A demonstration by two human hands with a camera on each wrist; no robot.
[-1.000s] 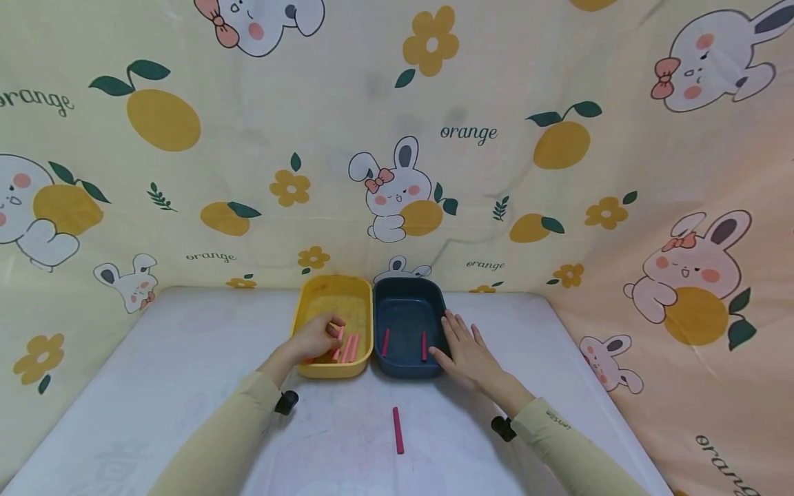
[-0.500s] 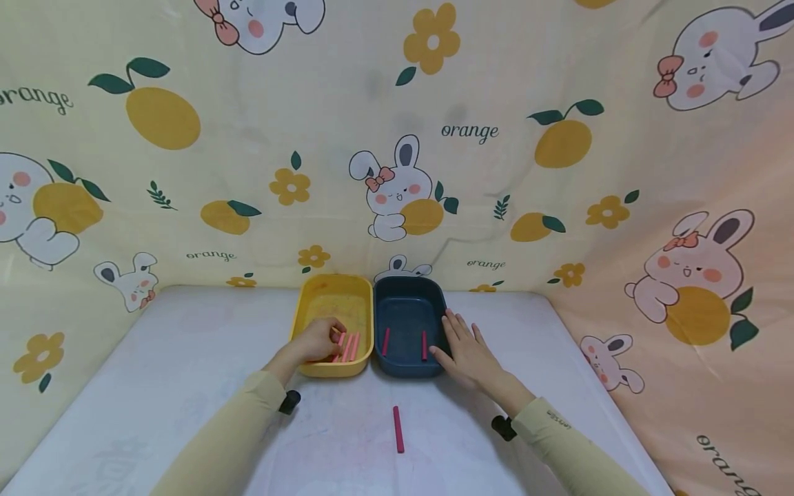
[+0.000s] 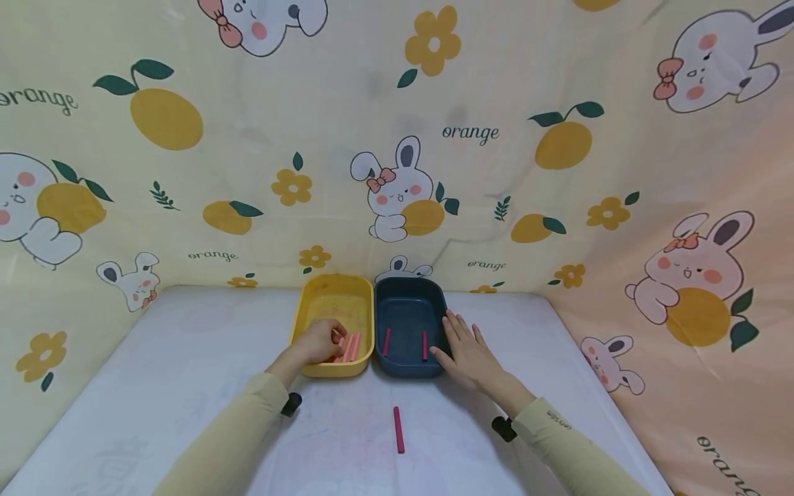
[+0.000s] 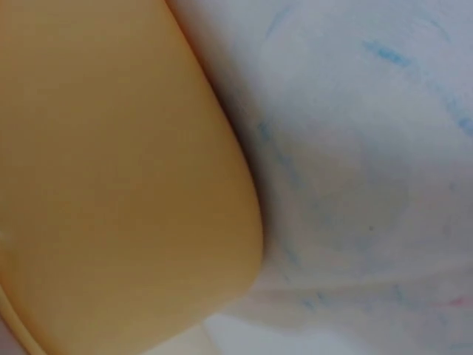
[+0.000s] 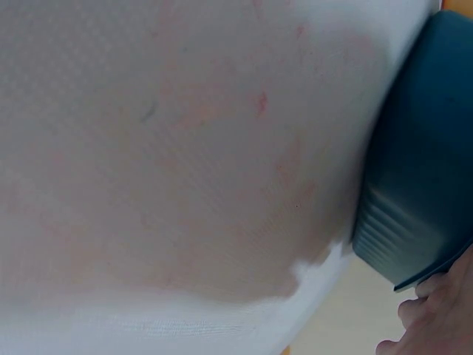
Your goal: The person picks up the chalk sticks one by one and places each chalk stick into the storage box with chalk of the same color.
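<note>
Inside the yellow box [image 3: 338, 370], my left hand [image 3: 318, 340] has its fingers curled down and pinches a pink stick [image 3: 340, 344] at its upper end. Two more pink sticks [image 3: 355, 346] lean beside it against the near wall. My right hand [image 3: 469, 353] lies with straight fingers along the right rim of the dark blue box [image 3: 409, 370]. Two dark pink sticks [image 3: 424, 346] stand apart in that box, leaning on its near wall. In the right wrist view, fingers [image 5: 432, 303] overlap the rim of the blue box [image 5: 421, 163].
Both boxes stand side by side at the back of the white-covered table [image 3: 205, 386]. One dark pink stick [image 3: 399, 430] lies on the table in front of them. A patterned cloth [image 3: 260, 131] hangs behind. The yellow box's outer wall [image 4: 126, 170] fills much of the left wrist view.
My left hand has sunk slightly toward the near wall of the yellow box, and the pink stick has come down with it beside the others. My right hand stays in place.
</note>
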